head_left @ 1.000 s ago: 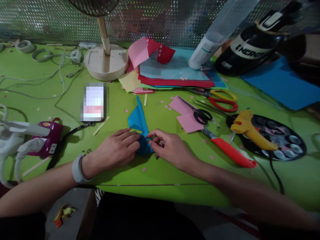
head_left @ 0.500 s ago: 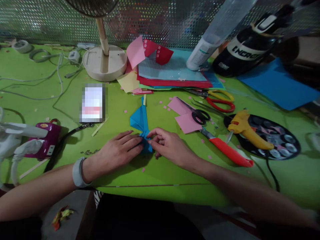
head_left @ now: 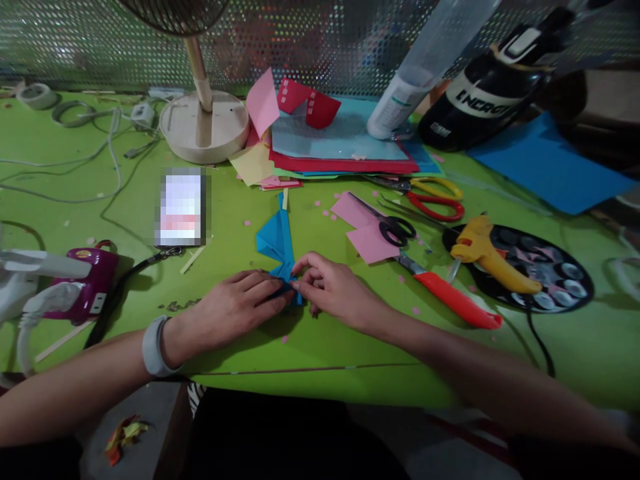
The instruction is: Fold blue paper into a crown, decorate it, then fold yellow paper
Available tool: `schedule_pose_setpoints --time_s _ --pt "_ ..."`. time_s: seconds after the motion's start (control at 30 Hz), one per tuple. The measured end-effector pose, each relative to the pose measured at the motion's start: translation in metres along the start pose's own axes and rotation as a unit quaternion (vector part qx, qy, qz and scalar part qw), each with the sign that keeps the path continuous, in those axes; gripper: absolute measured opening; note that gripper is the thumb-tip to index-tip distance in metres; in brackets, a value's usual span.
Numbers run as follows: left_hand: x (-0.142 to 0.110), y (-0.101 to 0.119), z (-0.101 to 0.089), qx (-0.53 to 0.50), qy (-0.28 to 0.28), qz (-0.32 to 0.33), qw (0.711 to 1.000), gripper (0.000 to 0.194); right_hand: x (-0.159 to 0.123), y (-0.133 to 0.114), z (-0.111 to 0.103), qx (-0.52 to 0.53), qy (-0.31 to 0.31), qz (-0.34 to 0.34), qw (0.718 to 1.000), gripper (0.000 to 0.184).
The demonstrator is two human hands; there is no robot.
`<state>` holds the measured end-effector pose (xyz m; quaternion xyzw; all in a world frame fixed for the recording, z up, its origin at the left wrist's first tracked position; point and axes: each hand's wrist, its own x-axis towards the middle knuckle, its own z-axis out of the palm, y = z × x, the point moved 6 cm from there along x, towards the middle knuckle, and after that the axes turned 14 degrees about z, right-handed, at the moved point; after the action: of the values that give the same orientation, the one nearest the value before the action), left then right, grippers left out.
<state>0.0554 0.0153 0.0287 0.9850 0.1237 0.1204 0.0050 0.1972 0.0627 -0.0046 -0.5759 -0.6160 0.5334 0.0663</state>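
A folded piece of blue paper point(head_left: 273, 239) lies on the green table, its narrow strip pointing away from me. Its lower end is partly hidden under my fingers. My left hand point(head_left: 240, 303), with a grey band at the wrist, rests across that lower end from the left, fingers nearly straight and holding the paper down. From the right, my right hand point(head_left: 333, 290) pinches the paper's edge between thumb and forefinger, its other fingers curled in. The two hands almost meet over the fold.
Small scissors point(head_left: 397, 231) lie on pink paper point(head_left: 373, 245) to the right, beside a red-handled cutter point(head_left: 457, 300) and a yellow glue gun point(head_left: 495, 257). A phone point(head_left: 180, 207) and purple power adapter point(head_left: 83, 280) are leftward. Behind stand a fan base point(head_left: 225, 133) and paper stack point(head_left: 340, 147).
The raised blue flap at the paper's lower end has been pressed flatter under my left fingers. My right hand has barely moved. The whole view has shifted slightly.
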Motion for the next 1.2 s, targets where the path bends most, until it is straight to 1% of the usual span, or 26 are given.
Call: schedule_pose_setpoints --time_s 0.43,0.7,0.9,1.2 --pt "-0.0022 -0.0009 0.0033 -0.01 -0.002 -0.001 1.0 0.031 0.0009 0.0006 0.0001 -0.039 -0.016 0.008 0.999 0.008" --pt "-0.0003 -0.0002 0.0024 -0.019 -0.01 -0.001 1.0 0.031 0.0015 -0.0001 0.0004 -0.039 -0.007 0.0 0.999 0.008" --pt "-0.0009 0.0001 0.0036 -0.027 -0.025 -0.006 0.999 0.034 0.0019 0.0017 0.0003 -0.03 -0.003 0.02 0.999 0.011" --pt "-0.0021 0.001 0.0058 -0.029 -0.024 -0.006 0.999 0.035 0.0015 0.003 0.0009 -0.014 -0.01 0.018 1.0 0.011"
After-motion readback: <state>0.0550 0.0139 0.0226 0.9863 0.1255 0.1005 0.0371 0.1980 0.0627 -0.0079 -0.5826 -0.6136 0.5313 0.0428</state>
